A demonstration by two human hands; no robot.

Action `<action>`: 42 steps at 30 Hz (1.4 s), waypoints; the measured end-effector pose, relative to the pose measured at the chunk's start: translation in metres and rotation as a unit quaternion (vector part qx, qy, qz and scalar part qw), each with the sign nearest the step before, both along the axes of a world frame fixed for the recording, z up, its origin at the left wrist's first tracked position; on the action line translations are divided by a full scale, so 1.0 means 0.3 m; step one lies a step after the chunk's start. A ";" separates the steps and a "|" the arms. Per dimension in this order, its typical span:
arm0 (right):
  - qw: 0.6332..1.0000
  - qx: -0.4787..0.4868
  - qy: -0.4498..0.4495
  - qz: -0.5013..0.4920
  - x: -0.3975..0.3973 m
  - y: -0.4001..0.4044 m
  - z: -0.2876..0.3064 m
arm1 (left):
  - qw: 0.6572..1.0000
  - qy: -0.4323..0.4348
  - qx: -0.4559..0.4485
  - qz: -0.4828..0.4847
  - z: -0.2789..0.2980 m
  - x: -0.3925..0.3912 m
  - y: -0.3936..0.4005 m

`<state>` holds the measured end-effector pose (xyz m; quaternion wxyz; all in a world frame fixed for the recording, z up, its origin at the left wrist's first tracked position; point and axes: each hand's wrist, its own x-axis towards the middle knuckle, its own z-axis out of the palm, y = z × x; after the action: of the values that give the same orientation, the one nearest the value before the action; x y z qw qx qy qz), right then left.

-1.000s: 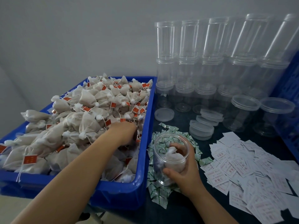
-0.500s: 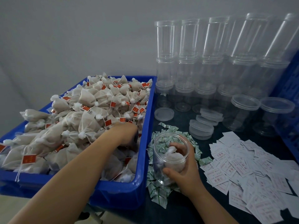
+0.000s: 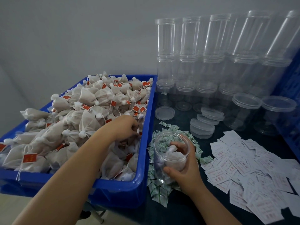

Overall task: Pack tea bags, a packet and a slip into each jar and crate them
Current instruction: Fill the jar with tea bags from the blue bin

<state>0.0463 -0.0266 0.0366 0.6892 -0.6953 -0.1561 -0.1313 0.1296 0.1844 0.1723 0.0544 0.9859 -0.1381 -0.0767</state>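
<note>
A blue crate [image 3: 146,124] at the left is heaped with mesh tea bags [image 3: 84,117] bearing red tags. My left hand [image 3: 125,127] reaches into the heap near the crate's right wall, fingers curled down among the bags; what they hold is hidden. My right hand [image 3: 186,172] grips an open clear jar [image 3: 164,153] that stands tilted on a pile of green-and-white packets [image 3: 159,192]. The jar holds a few tea bags. White printed slips [image 3: 248,166] lie scattered to the right.
Stacked empty clear jars [image 3: 191,51] line the back wall. Two lidded jars [image 3: 245,111] and loose lids [image 3: 201,129] stand behind the slips on the dark table. Another blue crate [image 3: 292,95] is at the far right edge.
My left hand has dug slightly deeper into the tea bags by the crate wall. The right hand and jar have stayed in place.
</note>
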 end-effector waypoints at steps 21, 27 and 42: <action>1.000 0.004 0.009 -0.001 0.000 0.003 0.003 | 0.872 -0.275 -0.380 0.139 0.085 -0.041 0.030; 1.000 0.005 0.008 0.003 0.003 0.001 -0.003 | 0.803 -0.175 -0.566 0.071 0.116 -0.078 -0.024; 1.000 0.023 -0.003 0.014 -0.001 0.006 0.017 | 0.882 -0.051 -0.457 -0.108 0.049 -0.130 -0.167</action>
<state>0.0461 -0.0247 0.0418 0.7064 -0.6764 -0.1650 -0.1272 0.0906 0.1343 0.1868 0.4829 0.8334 -0.2659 0.0399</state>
